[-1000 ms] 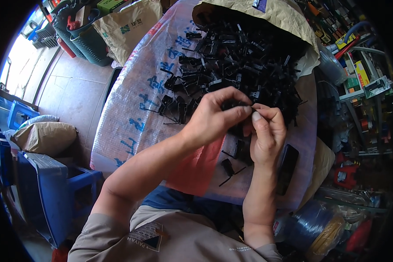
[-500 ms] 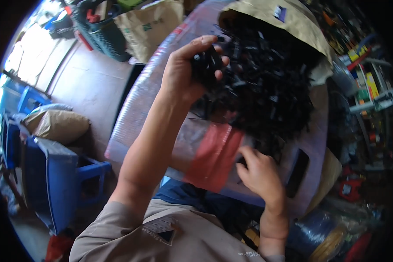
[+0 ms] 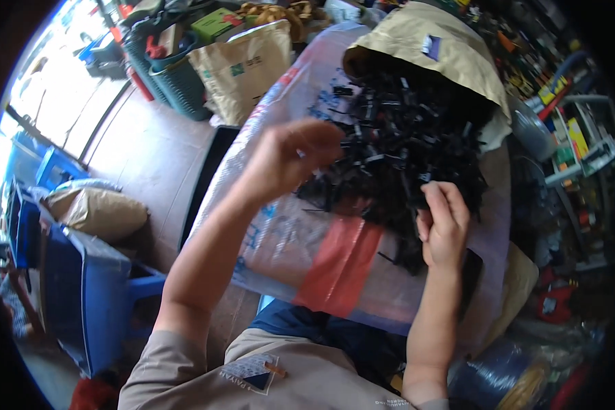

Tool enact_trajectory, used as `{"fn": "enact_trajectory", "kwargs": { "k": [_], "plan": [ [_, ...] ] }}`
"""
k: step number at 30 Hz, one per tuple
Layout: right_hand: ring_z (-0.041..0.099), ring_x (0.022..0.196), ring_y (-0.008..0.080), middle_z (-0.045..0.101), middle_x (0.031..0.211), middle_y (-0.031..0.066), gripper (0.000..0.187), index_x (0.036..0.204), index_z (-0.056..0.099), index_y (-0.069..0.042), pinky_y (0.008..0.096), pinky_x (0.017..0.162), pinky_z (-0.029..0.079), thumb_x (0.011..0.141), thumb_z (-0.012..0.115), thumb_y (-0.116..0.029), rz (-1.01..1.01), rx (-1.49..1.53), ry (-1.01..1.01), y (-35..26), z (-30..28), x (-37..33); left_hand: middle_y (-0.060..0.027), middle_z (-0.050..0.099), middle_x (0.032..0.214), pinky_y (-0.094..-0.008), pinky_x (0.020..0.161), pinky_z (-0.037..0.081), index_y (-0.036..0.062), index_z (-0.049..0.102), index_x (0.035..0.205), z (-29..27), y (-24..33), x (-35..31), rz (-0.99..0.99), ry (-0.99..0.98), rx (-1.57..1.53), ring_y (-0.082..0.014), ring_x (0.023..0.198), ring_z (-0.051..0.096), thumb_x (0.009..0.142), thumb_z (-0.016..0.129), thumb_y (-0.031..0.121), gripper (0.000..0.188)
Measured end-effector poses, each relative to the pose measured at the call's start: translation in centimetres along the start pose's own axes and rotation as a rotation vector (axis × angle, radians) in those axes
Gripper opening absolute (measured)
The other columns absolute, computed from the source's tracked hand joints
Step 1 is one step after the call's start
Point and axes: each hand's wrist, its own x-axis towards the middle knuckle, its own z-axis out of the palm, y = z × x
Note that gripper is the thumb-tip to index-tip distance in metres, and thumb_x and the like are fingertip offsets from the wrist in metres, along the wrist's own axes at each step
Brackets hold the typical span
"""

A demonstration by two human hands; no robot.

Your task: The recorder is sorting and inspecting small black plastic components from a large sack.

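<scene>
A heap of small black plastic pieces (image 3: 389, 147) spills from the mouth of a brown paper sack (image 3: 417, 31) onto a translucent plastic sheet with a red band (image 3: 338, 263). My left hand (image 3: 294, 154) is at the heap's left edge, smeared by motion, so its fingers and anything in them cannot be made out. Over the near right part of the heap, my right hand (image 3: 445, 222) has its fingers curled and thumb pressed in a pinch. Whatever is between those fingertips is too small to name.
To the left stand a blue plastic bin (image 3: 92, 294) and a filled brown sack (image 3: 106, 212). A teal basket (image 3: 178, 89) and a beige bag (image 3: 242, 68) are at the far left. A metal frame (image 3: 584, 137) and assorted clutter line the right side.
My left hand, which held a clump of black pieces, has come down and nearer; the clump no longer shows. My right hand has moved up and right onto the heap.
</scene>
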Motion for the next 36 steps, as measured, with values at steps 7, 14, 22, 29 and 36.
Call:
{"fn": "enact_trajectory", "kwargs": {
  "k": [7, 14, 22, 29, 36],
  "plan": [
    [0.036, 0.047, -0.0005, 0.046, 0.060, -0.0086, 0.026, 0.086, 0.065, -0.006, 0.0175, 0.041, 0.024, 0.099, 0.058, -0.028, 0.026, 0.003, 0.066, 0.4, -0.6, 0.9, -0.0103, 0.063, 0.087, -0.0309, 0.068, 0.053, 0.0009, 0.062, 0.108, 9.5, 0.6, 0.5, 0.316, -0.225, 0.251, -0.0192, 0.076, 0.064, 0.075, 0.082, 0.016, 0.041],
    [0.038, 0.047, 0.0009, 0.051, 0.061, -0.0063, 0.036, 0.097, 0.067, -0.004, 0.0187, 0.042, 0.025, 0.101, 0.051, -0.037, 0.071, 0.075, 0.020, -0.2, -2.2, 0.7, -0.0121, 0.061, 0.079, -0.0328, 0.063, 0.052, 0.0010, 0.056, 0.104, 11.5, 0.6, 1.3, 0.384, -0.207, 0.346, -0.0240, 0.070, 0.064, 0.082, 0.073, 0.014, 0.031],
    [0.052, 0.067, 0.0040, 0.058, 0.078, -0.0019, 0.022, 0.114, 0.063, 0.000, 0.0195, 0.059, 0.043, 0.097, 0.057, -0.014, -0.169, -0.030, -0.148, 1.9, -3.4, 0.6, -0.0116, 0.067, 0.093, -0.0290, 0.074, 0.053, -0.0042, 0.051, 0.119, 12.5, -0.9, 0.6, 0.166, -0.205, 0.061, -0.0135, 0.086, 0.065, 0.091, 0.061, 0.000, 0.030],
    [0.054, 0.070, 0.0041, 0.060, 0.084, -0.0003, 0.009, 0.099, 0.063, -0.001, 0.0198, 0.062, 0.046, 0.094, 0.062, -0.009, -0.233, -0.085, -0.128, 2.9, -3.6, 1.2, -0.0137, 0.066, 0.085, -0.0310, 0.069, 0.052, -0.0035, 0.060, 0.103, 12.8, -1.3, 0.5, 0.155, -0.177, 0.074, -0.0220, 0.078, 0.067, 0.091, 0.061, 0.006, 0.016],
    [0.060, 0.077, 0.0074, 0.060, 0.107, 0.0046, 0.017, 0.106, 0.064, 0.002, 0.0214, 0.065, 0.050, 0.092, 0.057, -0.001, -0.194, -0.039, -0.175, 3.4, -3.5, 1.1, -0.0119, 0.065, 0.082, -0.0300, 0.066, 0.053, -0.0022, 0.055, 0.094, 12.8, -2.4, -0.1, 0.151, -0.128, 0.085, -0.0173, 0.076, 0.066, 0.092, 0.060, 0.004, 0.008]
  ]
}}
